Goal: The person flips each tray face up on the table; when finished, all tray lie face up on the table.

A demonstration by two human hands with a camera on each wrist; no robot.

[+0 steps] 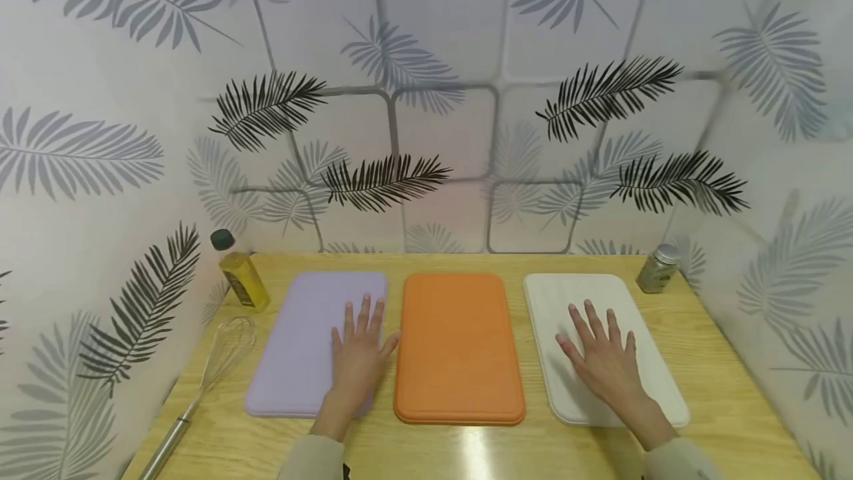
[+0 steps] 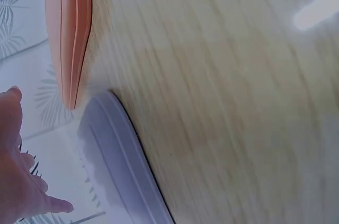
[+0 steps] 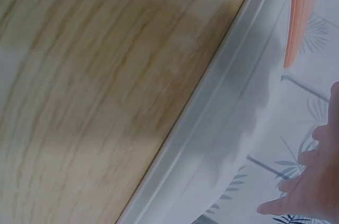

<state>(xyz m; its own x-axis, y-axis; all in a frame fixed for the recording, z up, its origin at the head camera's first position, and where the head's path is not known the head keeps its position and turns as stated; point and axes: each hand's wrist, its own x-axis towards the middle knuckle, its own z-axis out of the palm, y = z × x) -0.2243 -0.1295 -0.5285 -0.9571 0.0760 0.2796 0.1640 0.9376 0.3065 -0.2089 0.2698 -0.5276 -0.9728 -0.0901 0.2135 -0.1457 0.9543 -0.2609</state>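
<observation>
Though flat, round-cornered boards (hands above)

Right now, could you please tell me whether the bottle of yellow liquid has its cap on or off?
On: the dark green cap sits on top of the bottle in the head view.

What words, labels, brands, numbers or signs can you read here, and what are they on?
None that I can read.
Bottle of yellow liquid: it has a dark label, too small and blurred to read.
Jar with a silver lid: too small to tell any writing.
Purple board, orange board and white board: no writing shows.
</observation>
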